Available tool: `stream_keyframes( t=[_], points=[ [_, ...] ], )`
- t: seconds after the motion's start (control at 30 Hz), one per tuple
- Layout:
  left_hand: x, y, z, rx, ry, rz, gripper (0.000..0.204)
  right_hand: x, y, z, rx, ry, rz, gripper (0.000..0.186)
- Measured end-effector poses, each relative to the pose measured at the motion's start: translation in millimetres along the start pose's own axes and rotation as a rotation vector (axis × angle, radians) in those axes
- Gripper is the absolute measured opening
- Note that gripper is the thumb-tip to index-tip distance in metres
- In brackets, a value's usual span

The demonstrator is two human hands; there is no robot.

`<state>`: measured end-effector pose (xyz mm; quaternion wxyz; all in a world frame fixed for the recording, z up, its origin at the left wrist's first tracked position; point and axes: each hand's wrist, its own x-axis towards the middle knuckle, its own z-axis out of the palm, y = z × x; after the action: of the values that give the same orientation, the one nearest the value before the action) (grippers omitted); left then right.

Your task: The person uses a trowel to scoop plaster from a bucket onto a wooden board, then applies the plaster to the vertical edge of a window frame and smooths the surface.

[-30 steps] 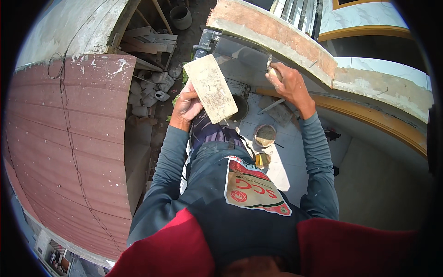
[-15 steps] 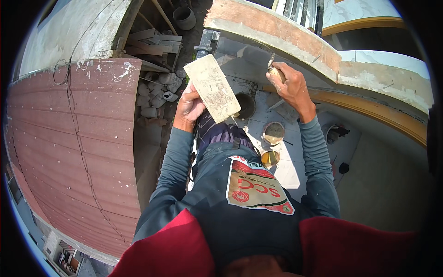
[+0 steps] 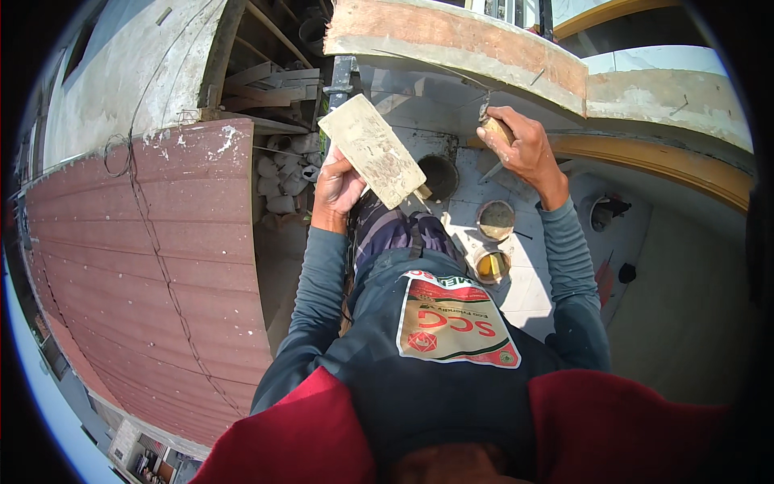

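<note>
My left hand (image 3: pixel 339 187) is closed on the near left edge of a flat, cream rectangular plastering float (image 3: pixel 373 152). Its upper face is smeared with dried mortar and tilts toward the right. Higher up and to the right, my right hand (image 3: pixel 528 149) wraps round the stubby wooden handle of a trowel (image 3: pixel 494 127). Grey mortar crusts the metal neck above my fingers; the blade is too nearly edge-on to make out. Just beyond this hand runs a rough concrete ledge (image 3: pixel 459 44) with a patchy orange-brown face, apart from my fingers.
Below on the tiled floor stand a dark bucket (image 3: pixel 439 177), a mortar-filled pail (image 3: pixel 495 220) and a container with something yellow (image 3: pixel 492 266). A red corrugated roof (image 3: pixel 145 242) fills the left. Wires stick out of the right-hand ledge (image 3: pixel 669 101). Timber scraps (image 3: pixel 270 89) lie at upper left.
The view has shifted, so the ledge sits farther left and the buckets farther right. My right hand appears slightly farther right. Both hands keep their holds.
</note>
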<state>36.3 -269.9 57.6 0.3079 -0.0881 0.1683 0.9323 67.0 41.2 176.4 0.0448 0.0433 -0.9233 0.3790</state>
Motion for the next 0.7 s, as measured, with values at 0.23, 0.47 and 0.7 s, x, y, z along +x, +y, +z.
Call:
stream_keyframes(
  t=[0.23, 0.47, 0.7],
  points=[
    [17, -2, 32, 0.234, -0.004, 0.131, 0.076, 10, 24, -3, -0.046, -0.086, -0.007, 0.029],
    [34, -11, 58, 0.534, 0.137, 0.304, 0.071, -50, 8, -42, 0.067, 0.136, 0.044, 0.029],
    [42, -32, 66, 0.405, 0.124, 0.309, 0.065, -117, 10, -25, 0.013, 0.153, 0.041, 0.031]
  ],
)
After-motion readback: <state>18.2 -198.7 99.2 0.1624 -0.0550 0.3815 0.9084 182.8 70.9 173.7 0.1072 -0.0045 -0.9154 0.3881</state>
